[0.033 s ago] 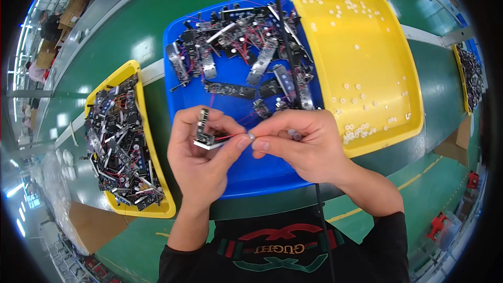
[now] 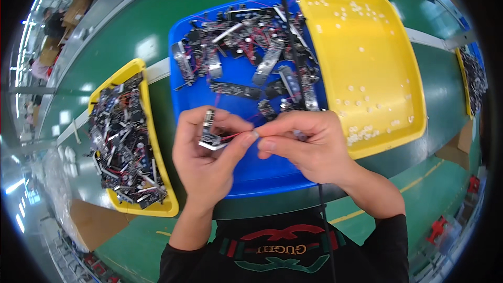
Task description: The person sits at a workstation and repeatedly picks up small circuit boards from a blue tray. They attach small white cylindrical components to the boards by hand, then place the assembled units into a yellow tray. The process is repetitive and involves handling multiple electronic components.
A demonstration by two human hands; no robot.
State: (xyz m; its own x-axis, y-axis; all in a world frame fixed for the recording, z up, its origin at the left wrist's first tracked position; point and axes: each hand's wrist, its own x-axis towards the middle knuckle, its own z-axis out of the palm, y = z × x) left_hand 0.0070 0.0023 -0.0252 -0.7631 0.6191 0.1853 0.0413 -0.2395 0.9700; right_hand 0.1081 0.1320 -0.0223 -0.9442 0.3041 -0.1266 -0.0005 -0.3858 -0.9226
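Over the near part of the blue tray (image 2: 251, 184), my two hands meet fingertip to fingertip. My left hand (image 2: 204, 152) is closed on a small circuit board (image 2: 209, 135) with a pale strip and red wires. Those wires run to a tiny silvery piece (image 2: 255, 133) pinched at the left thumb tip, its kind unclear. Thumb and forefinger of my right hand (image 2: 314, 144) press together at that same piece; whether they grip it is hidden. Within the right hand's curled fingers sits a small translucent piece (image 2: 299, 135), like the white bits in the tray on the right.
Wired circuit boards (image 2: 246, 47) heap up in the blue tray's far half. Overlapping its right side, a yellow tray (image 2: 367, 73) holds scattered small white round pieces (image 2: 361, 133). Another yellow tray (image 2: 170, 207) at left is full of boards. A black cable (image 2: 293, 36) hangs across the view.
The whole scene has shifted slightly right in the picture. The silvery piece shows less between my fingertips; both hands otherwise keep nearly the same pose.
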